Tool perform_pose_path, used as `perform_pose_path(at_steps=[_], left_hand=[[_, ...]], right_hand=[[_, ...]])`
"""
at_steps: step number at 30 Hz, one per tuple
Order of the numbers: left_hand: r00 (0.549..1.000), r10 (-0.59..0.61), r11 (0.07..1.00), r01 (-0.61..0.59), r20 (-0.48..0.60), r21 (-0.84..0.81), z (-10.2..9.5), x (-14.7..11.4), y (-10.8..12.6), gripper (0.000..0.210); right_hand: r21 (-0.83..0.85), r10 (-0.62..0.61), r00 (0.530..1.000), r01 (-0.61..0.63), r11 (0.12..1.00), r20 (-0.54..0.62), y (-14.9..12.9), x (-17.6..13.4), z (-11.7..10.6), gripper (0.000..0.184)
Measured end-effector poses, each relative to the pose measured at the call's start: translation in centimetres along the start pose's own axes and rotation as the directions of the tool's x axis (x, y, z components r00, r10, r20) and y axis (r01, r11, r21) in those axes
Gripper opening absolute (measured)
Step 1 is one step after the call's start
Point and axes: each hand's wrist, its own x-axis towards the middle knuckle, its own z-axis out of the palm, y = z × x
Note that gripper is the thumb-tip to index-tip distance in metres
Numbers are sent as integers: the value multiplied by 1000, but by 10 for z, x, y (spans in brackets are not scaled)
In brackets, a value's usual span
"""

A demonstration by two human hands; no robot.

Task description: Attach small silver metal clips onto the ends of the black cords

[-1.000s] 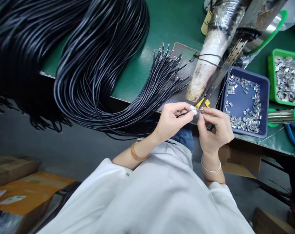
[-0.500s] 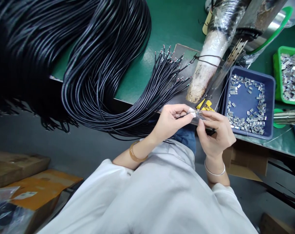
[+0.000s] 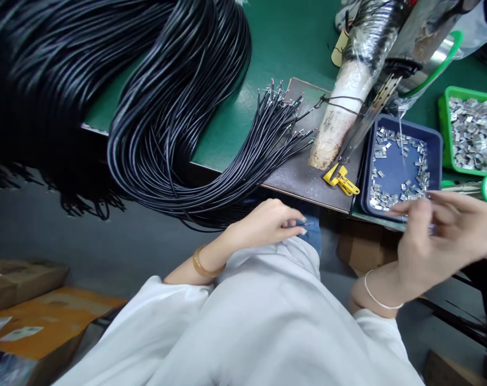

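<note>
One green-topped workbench (image 3: 292, 48) across the far side. On its left, one great mass of black cables (image 3: 179, 102), too many to count, stripped ends fanned rightward over one flat dark-brown board (image 3: 303, 174). Above the board, one pale tube partly wrapped in clear film (image 3: 350, 80), slanting nearward. Two plastic containers on the right: one rectangular blue tray (image 3: 392, 179), and farther right one bright green bin (image 3: 447, 131). Two hands, well apart: left hand (image 3: 278, 222) off the board's near edge, closed in a pinch; right hand (image 3: 442, 236) blurred, by the blue tray's near right corner, fingers half curled, any grip impossible to tell. On the board, one yellow-handled tool (image 3: 347, 185). In both containers, small silvery metal pieces (image 3: 382, 201), past counting. Between the left fingertips, one thin cable end with fine wire tips (image 3: 308, 223).

Compared with half a second earlier: hands no longer together, left lowered nearward, right swung rightward; yellow-handled tool now fully uncovered.
</note>
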Motion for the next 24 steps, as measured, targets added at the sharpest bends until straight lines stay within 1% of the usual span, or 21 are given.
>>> perform_pose_path(at_steps=[1,2,3,4,5,6,7,8,10,11,12,13,14,17,18,19,20,21,22,23,24], left_hand=[[991,-3,999,-2,-135,-37,-3,2,0,18],[957,1,998,-17,-292,-54,-6,5,0,20],[893,14,999,-34,-450,-37,-11,10,-1,21],[814,47,999,-36,-580,30,-16,17,-2,21],[739,88,992,-2,-668,129,-22,24,-3,20],[695,126,972,55,-708,227,-28,32,-5,20],[685,143,944,122,-715,306,-32,39,-8,22],[703,138,917,175,-697,358,-36,45,-11,22],[734,132,899,194,-666,392,-39,53,-18,21],[727,132,910,181,-674,373,-39,55,-22,21],[700,132,930,158,-702,332,-38,55,-25,22],[655,124,955,124,-745,268,-36,54,-27,23],[595,104,979,79,-797,187,-35,53,-29,23],[384,-25,991,-112,-923,-73,-33,46,-25,21],[336,-76,972,-187,-939,-145,-34,43,-19,20],[327,-122,943,-258,-937,-212,-34,39,-12,21],[366,-157,902,-324,-917,-284,-34,35,-3,21],[468,-168,847,-382,-868,-370,-33,31,6,21],[630,-154,789,-385,-761,-479,-32,26,16,22],[796,-109,732,-341,-596,-589,-30,22,25,23],[911,-66,684,-256,-407,-683,-28,19,31,23]], right_hand=[[-76,-30,998,34,997,50,7,6,0,16],[-159,-58,993,75,985,105,16,14,1,15],[-240,-74,986,108,965,147,27,23,2,15],[-315,-80,981,134,940,178,39,33,4,15],[-379,-63,971,149,913,230,50,43,7,17],[-406,-29,961,144,903,276,60,53,10,17],[-401,9,949,124,907,316,68,62,14,16],[-398,45,932,109,911,359,74,69,18,17],[-392,97,895,91,915,435,79,80,24,17],[-391,108,881,93,916,461,80,83,26,17],[-392,110,868,103,914,485,79,85,27,16],[-397,106,857,121,910,504,78,85,27,15],[-407,93,854,146,902,512,76,84,26,15],[-444,15,882,223,868,472,71,78,22,17],[-443,-41,906,245,862,422,68,75,19,17],[-433,-107,929,264,862,354,64,71,17,16],[-413,-172,945,279,867,278,59,66,15,14],[-386,-223,954,286,877,200,51,60,12,12],[-350,-252,960,279,894,123,43,54,10,11],[-295,-246,967,255,921,68,33,47,9,12],[-219,-204,978,207,954,33,23,39,8,12]])
